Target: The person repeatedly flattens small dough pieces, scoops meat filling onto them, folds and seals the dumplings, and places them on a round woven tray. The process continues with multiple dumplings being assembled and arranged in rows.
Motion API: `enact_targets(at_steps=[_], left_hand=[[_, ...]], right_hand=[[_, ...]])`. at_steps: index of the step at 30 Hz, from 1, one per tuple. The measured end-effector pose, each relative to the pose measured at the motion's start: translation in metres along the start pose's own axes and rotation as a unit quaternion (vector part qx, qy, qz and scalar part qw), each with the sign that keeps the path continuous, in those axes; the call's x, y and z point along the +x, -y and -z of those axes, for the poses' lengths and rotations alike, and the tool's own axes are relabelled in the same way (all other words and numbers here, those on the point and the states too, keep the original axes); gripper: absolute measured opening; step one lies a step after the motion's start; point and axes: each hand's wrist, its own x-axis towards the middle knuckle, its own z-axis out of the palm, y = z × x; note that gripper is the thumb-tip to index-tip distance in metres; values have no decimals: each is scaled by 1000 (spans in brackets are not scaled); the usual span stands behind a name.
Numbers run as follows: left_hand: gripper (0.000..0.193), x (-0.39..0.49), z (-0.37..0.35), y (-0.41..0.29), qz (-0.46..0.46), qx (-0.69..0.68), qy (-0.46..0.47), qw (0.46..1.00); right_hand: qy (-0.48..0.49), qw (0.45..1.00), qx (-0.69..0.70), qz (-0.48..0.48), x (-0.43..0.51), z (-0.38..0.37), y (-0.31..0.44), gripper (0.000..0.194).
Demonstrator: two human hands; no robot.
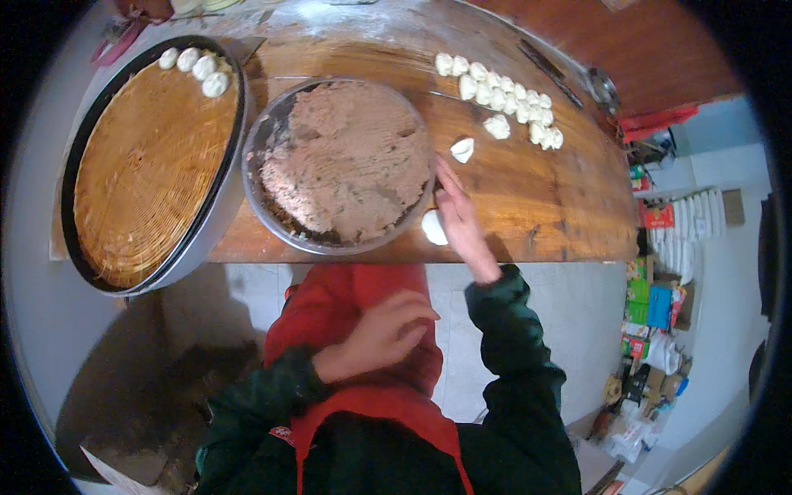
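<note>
My right hand point(460, 216) rests at the right rim of a large metal bowl point(337, 250) of ground meat filling point(352, 154). Beside its wrist side, a flat white dough round point(435, 228) lies on the wooden table point(526, 204), partly hidden. My left hand point(387, 337) hovers over the red apron, fingers curled, with nothing seen in it. Past the bowl lie a loose dough piece point(463, 150), another dough lump point(497, 127) and rows of dough pieces point(507, 93). At the left, several filled buns point(215, 85) sit on a round steamer point(148, 167) with a woven mat.
A long dark tool point(549, 73) and a metal bowl or ladle point(601, 90) lie at the far right edge. Flour dusts the table's far side. A pink basket point(120, 44) stands at the upper left. Boxes and bags point(656, 303) are piled beyond the table on the right.
</note>
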Motion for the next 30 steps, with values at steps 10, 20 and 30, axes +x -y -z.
enact_targets(at_steps=[10, 20, 30], left_hand=[[49, 12, 19, 24, 309, -531, -9, 789], [41, 13, 5, 7, 283, -464, -145, 827], [36, 2, 43, 3, 295, -157, -63, 940]], right_hand=[[-9, 966, -221, 136, -82, 14, 58, 15], [-40, 939, 174, -295, -124, -36, 79, 11], [21, 966, 127, -223, -110, -33, 92, 16]])
